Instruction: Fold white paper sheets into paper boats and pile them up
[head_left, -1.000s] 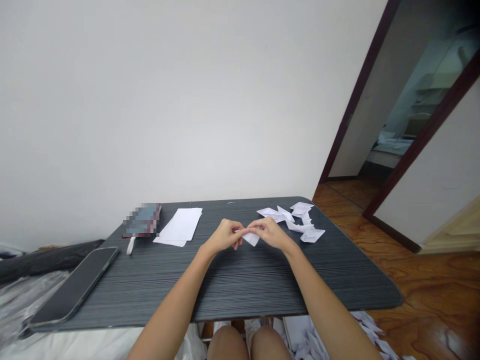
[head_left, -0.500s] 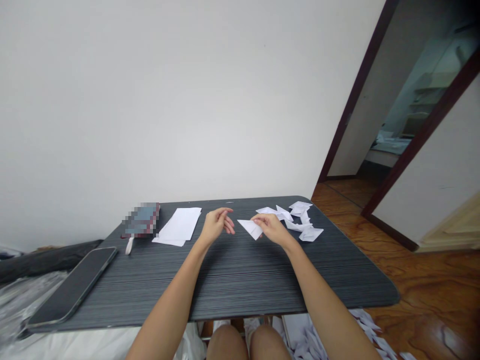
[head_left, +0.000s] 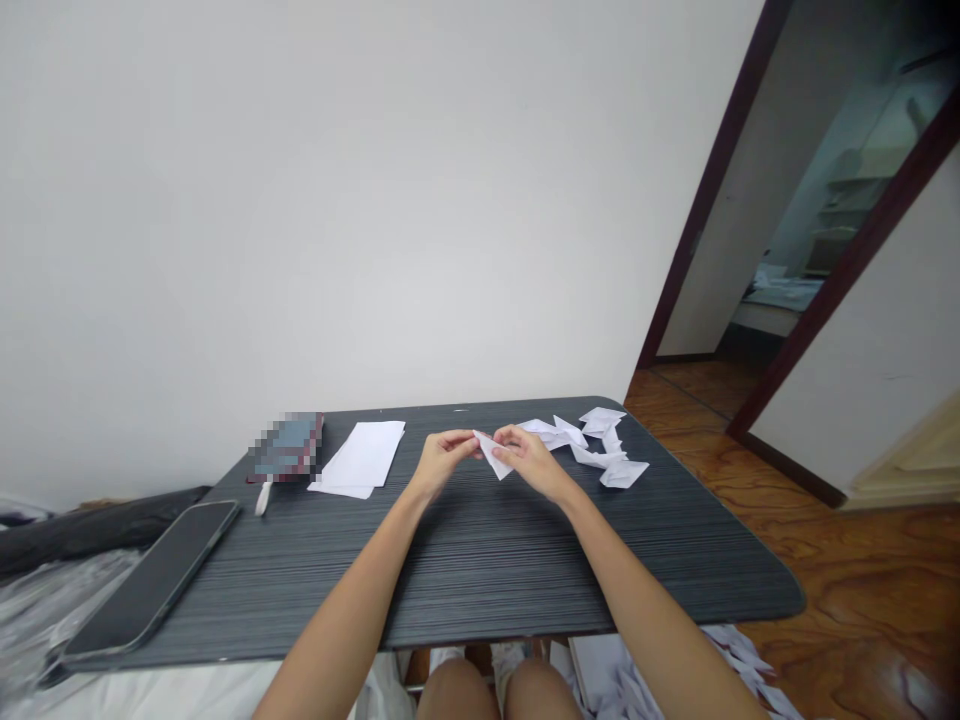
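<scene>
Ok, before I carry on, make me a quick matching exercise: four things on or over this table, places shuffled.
Things:
1. Phone
2. Flat white sheets
3. Group of folded papers
4. Single folded paper

Places:
A. Between the left hand and right hand
B. Near left corner of the table
C. Toward the table's far right corner
D. Far part of the table, left of centre

Pairs: 1-B, 2-D, 3-C, 4-A

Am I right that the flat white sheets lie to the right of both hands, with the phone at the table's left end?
Not quite: the head view shows the flat white sheets to the left of both the left hand and right hand; the rest holds.
</scene>
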